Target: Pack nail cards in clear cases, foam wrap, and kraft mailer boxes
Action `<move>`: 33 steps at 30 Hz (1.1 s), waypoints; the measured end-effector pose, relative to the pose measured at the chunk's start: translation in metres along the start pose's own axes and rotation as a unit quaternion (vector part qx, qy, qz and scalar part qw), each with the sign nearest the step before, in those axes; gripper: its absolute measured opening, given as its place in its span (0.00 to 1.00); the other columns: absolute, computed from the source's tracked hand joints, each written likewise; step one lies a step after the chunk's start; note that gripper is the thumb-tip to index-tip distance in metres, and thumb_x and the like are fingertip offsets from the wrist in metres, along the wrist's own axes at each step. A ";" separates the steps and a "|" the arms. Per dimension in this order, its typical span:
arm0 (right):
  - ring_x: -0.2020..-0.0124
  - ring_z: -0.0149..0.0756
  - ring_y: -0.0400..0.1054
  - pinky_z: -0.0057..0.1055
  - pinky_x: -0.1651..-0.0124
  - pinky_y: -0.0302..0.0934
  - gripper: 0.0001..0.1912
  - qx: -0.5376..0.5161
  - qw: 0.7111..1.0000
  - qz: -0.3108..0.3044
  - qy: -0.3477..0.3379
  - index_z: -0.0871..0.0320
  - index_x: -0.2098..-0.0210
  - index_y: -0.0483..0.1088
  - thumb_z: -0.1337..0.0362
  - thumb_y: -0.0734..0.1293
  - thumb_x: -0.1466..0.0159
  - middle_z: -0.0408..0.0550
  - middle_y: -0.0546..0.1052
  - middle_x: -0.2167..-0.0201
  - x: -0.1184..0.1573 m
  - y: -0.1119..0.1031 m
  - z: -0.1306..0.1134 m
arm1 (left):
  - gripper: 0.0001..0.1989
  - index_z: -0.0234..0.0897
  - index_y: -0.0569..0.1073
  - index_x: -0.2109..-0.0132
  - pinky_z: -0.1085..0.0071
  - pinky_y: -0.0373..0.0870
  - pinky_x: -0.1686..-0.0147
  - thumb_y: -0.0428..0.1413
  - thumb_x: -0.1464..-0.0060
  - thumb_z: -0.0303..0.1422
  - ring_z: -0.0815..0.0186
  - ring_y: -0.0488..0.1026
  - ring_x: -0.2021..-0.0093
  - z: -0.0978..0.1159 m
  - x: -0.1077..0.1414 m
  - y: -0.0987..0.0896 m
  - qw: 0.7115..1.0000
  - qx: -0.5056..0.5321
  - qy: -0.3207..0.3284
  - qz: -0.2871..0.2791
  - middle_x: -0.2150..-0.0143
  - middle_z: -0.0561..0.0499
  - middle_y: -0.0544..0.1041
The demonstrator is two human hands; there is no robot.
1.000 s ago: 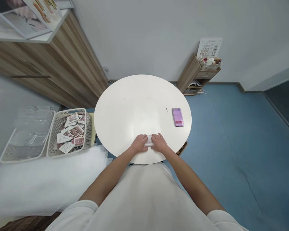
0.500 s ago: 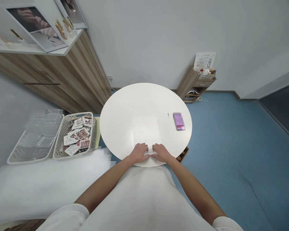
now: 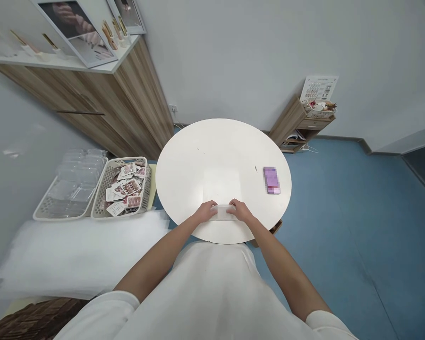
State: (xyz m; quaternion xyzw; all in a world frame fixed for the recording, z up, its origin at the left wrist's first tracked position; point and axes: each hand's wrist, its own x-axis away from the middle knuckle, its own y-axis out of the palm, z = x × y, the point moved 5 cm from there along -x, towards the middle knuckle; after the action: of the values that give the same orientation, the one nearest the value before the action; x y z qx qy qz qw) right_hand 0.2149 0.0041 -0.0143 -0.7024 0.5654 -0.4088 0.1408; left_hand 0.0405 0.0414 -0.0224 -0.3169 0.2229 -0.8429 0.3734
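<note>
A thin translucent white sheet (image 3: 221, 183) lies flat on the round white table (image 3: 184, 156). Its near end is doubled over into a flat, narrow rectangular bundle (image 3: 222, 213) between my hands. Whether something lies inside the bundle I cannot make out. My left hand (image 3: 207, 210) grips the bundle's left end, with fingers curled over it. At the right end, my right hand (image 3: 238, 210) holds it the same way, with thumb and fingers closed on the edge.
A pixelated purple item (image 3: 271, 179) is on the table's right side. To the left are a basket of nail-set cards (image 3: 122, 191), a basket of clear plastic boxes (image 3: 72, 186) and a stack of white sheets (image 3: 88, 250). A wooden cabinet (image 3: 134, 94) and a small shelf (image 3: 286, 120) stand behind.
Both hands have moved slightly away from my body, rolling the sheet's near end forward. The bundle looks wider now. My view has shifted a little to the left.
</note>
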 end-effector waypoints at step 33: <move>0.58 0.41 0.64 0.34 0.61 0.58 0.21 0.171 0.974 -0.032 -0.144 0.58 0.56 0.59 0.66 0.65 0.49 0.53 0.69 0.56 0.018 0.022 -0.012 | 0.23 0.39 0.67 0.54 0.62 0.59 0.54 0.57 0.61 0.37 0.55 0.67 0.55 0.031 0.009 0.014 0.976 -0.179 0.121 -0.002 0.55 0.47 0.72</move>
State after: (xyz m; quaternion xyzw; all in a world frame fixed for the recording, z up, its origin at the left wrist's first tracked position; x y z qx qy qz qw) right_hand 0.1915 -0.0163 -0.0133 -0.7370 0.4383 -0.3985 0.3255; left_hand 0.0645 0.0209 -0.0060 -0.2747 0.4132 -0.8220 0.2794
